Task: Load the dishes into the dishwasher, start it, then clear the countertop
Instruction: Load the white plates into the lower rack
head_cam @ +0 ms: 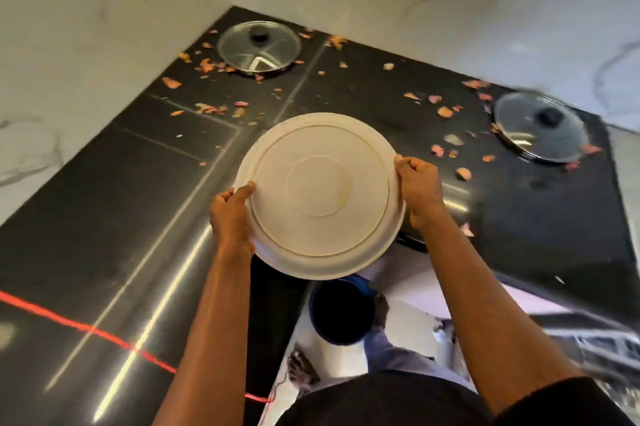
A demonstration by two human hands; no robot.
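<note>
Across the corner of the room runs a black, glossy worktop [104, 217], hemmed in by white marble walls [104, 10] with grey veins. Orange and pink scraps [171, 82], perhaps petals or peelings, lie scattered over its far half. A glass lid [258, 48] with a black knob sits deep in the corner, and a second glass lid [540, 127] of the same kind lies well apart from it on the right, blurred. A thin red line [86, 327] crosses the near left of the surface.

A white round plate [318, 193] is held up over the worktop's front edge, tilted so its ringed underside faces the person. The left hand [230, 217] grips its lower left rim, thumb laid on the underside and fingers curled behind. The right hand [420, 190] clasps the right rim opposite, fingers folded over the edge. Below the plate, on the pale floor, stand a dark blue bucket [341, 313] and a bare foot [301, 370].
</note>
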